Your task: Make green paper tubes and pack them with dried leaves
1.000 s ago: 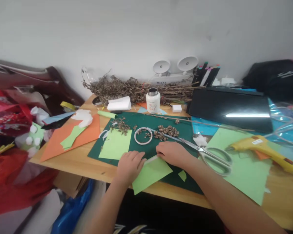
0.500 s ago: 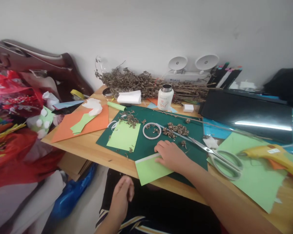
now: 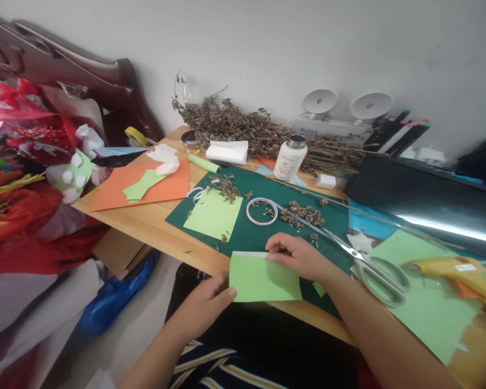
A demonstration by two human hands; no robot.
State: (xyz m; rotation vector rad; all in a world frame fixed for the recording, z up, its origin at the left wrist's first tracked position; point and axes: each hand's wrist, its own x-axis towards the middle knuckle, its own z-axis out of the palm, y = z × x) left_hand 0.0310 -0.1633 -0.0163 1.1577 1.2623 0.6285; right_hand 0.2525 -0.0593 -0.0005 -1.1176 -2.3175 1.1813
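A light green sheet of paper [image 3: 263, 278] with a whitish strip along its top edge is held at the table's near edge. My left hand [image 3: 204, 305] pinches its left side, thumb in front. At the top edge, toward the right, the fingers of my right hand [image 3: 297, 256] are closed on the paper. Just beyond lies a white tape ring [image 3: 262, 200] on the green cutting mat [image 3: 251, 235]. Dried flower heads [image 3: 303, 215] are heaped beside it. A second light green sheet [image 3: 216, 216] lies on the mat with dried bits on it.
Scissors [image 3: 372, 270] lie open right of the mat, near a yellow glue gun [image 3: 465, 267]. A white open bottle [image 3: 290, 158] stands behind the mat, before a bundle of dried stems [image 3: 235, 121]. Orange paper [image 3: 113, 186] lies left. Red bags [image 3: 28, 227] crowd the far left.
My left hand has risen from my lap and taken the green paper's left side. My right hand has gone from lying on the paper to gripping its top edge. The view has shifted.
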